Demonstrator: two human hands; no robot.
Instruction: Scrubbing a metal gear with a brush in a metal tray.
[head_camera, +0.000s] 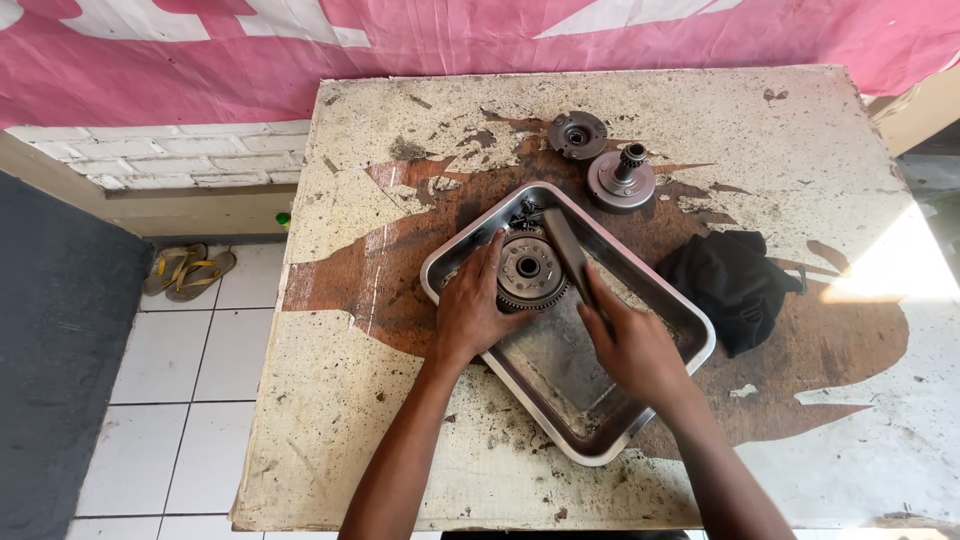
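A round toothed clutch gear lies in a shallow metal tray on a worn table. My left hand grips the gear's left side and steadies it. My right hand holds a dark flat brush whose far end rests across the gear's right side. Small dark parts lie in the tray's far corner, behind the gear.
Two round metal clutch parts sit on the table behind the tray. A black rag lies to the tray's right. White floor tiles and a pair of sandals are at left, a pink banner behind.
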